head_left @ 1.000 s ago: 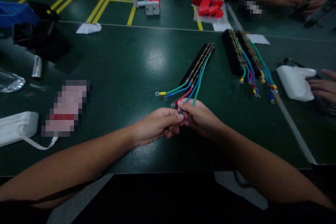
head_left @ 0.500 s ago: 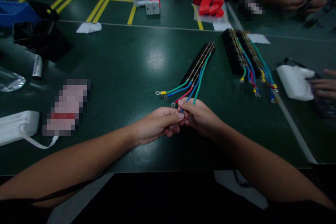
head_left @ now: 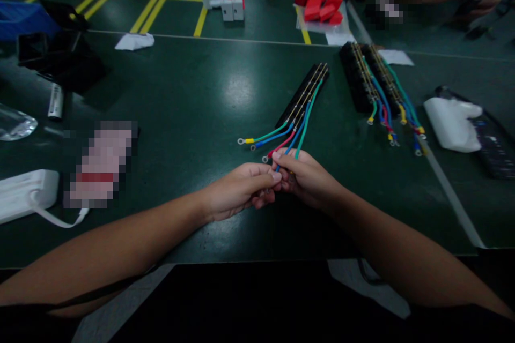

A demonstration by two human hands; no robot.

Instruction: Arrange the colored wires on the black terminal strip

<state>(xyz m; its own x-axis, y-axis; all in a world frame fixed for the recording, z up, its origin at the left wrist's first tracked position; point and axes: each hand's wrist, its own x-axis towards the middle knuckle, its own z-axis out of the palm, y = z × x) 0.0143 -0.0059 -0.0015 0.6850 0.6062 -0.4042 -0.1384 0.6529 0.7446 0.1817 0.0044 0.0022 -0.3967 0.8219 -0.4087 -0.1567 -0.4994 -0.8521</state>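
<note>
Toward the worktop's front edge [head_left: 225, 246], my left hand [head_left: 245, 186] and right hand [head_left: 309, 176] are pinching a blue wire [head_left: 295, 140] together, its end hiding inside. Just beyond, the black strip [head_left: 296, 95] it is running from is slanting toward the far edge. My grip isn't shifting, so work on the wire isn't visibly advancing; only another person's hand is no longer showing beside the white device [head_left: 453, 124].

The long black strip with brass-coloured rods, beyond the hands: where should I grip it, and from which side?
Probably pinch the long black strip across its long sides, mid-length, coming from above and the left. Its left side shows bare black, while green, blue and red wires trail off its near end and right side.
</note>
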